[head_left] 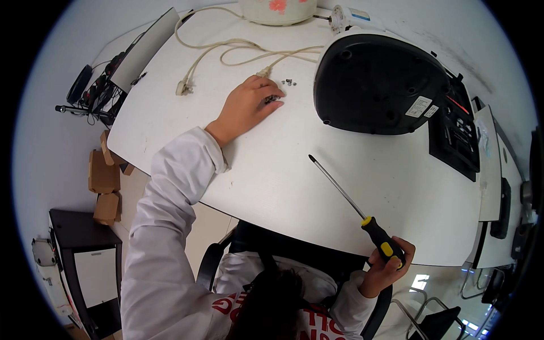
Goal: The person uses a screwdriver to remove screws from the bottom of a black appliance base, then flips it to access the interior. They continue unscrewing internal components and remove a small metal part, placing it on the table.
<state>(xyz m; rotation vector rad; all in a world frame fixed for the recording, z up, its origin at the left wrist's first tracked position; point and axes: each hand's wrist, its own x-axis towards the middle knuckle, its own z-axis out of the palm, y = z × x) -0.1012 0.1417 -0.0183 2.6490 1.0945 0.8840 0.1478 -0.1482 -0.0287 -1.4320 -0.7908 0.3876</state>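
Observation:
My right hand (391, 262) grips a screwdriver (381, 241) by its black and yellow handle, near the table's front edge. The long metal shaft points up and to the left over the table, tip free of any part. My left hand (247, 107) rests on the table with fingers curled and thumb close to them. Small dark screws (271, 99) show between thumb and fingers; how many is hidden. Just beyond the fingertips lie several loose screws (289, 83). To their right stands a white appliance with a black underside (379, 85) facing me, two labels on it.
A pale power cord (249, 44) with a plug (182, 88) winds across the back of the white table (272, 187). A round cream container (277, 11) and a white cylindrical part (351, 20) stand at the back. A black tool case (453, 127) lies at the right edge.

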